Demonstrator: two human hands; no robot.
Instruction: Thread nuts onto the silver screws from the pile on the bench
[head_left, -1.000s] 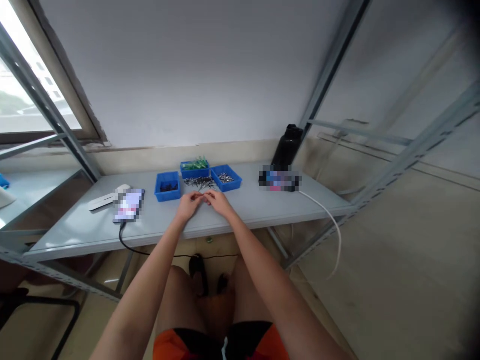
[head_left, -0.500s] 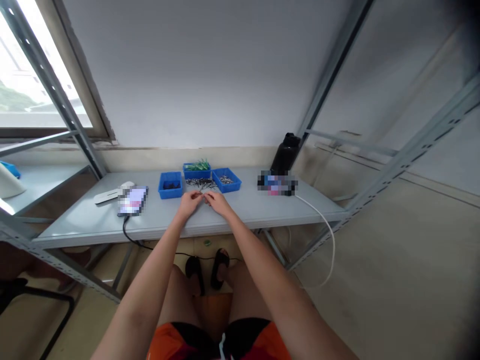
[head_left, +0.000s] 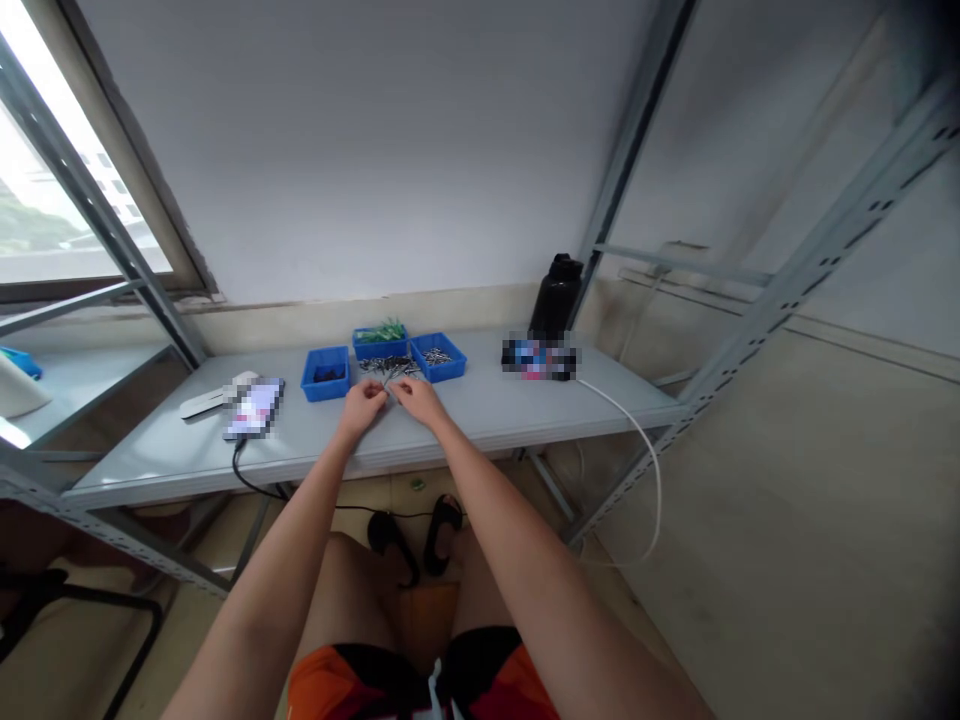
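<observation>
My left hand (head_left: 364, 402) and my right hand (head_left: 417, 398) meet fingertip to fingertip just above the front half of the grey table (head_left: 487, 410). The fingers of both are pinched together; whatever sits between them is too small to make out. Right behind the fingertips lies a loose pile of small dark and silvery metal parts (head_left: 388, 365). Around it stand three blue bins: one with dark pieces (head_left: 325, 394) at the left, one with green pieces (head_left: 358, 350) at the back, and one with small silvery parts (head_left: 448, 372) at the right.
A phone (head_left: 256, 408) on a black cable and a flat white object (head_left: 206, 402) lie at the left. Toward the right, a black bottle (head_left: 556, 300) stands behind a blurred-out device (head_left: 540, 358) with a white cable (head_left: 637, 425). Metal shelf posts (head_left: 637, 130) frame the table.
The whole view has shifted slightly, so the table's things appear a little further left. My fingertips have drawn slightly apart, still close together in front of the pile.
</observation>
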